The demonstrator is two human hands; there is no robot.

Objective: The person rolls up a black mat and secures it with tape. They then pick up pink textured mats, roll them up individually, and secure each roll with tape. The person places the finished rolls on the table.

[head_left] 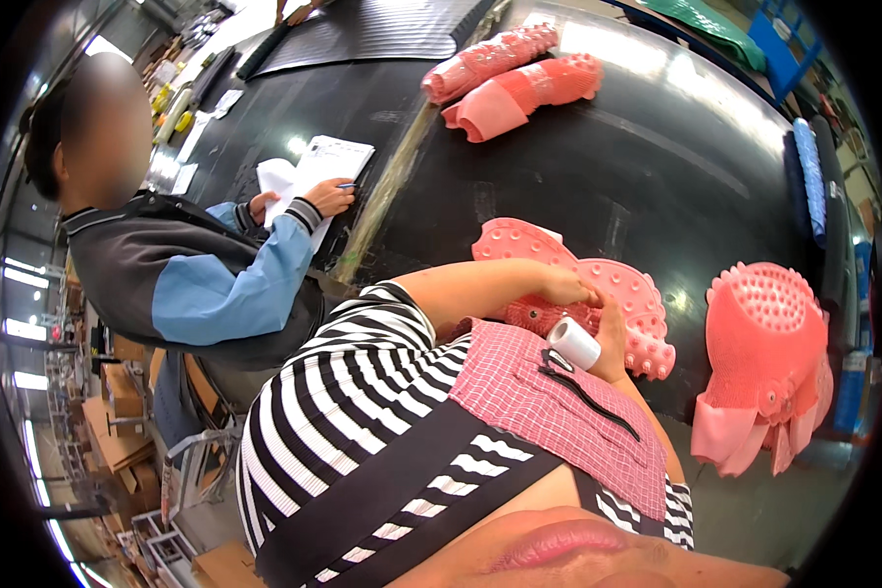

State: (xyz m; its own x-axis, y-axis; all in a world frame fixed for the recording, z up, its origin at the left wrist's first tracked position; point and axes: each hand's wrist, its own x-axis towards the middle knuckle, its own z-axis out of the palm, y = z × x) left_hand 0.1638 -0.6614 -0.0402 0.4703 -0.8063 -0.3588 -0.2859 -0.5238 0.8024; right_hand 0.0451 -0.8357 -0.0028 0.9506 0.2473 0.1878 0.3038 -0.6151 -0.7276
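Black table [559,186] fills the view, left hand [568,287] pressing fingers together onto a pink studded mat [629,289], right hand [612,343] clamped round a white roll [573,342], its fingertips hidden.

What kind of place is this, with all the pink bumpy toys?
Probably a factory or workshop. Many alike pink octopus-shaped rubber pieces lie on a long black worktable, more rolled ones wait farther along, and cardboard boxes sit on the floor. A co-worker writes on papers.

Co-worker's face [103,122] blurred
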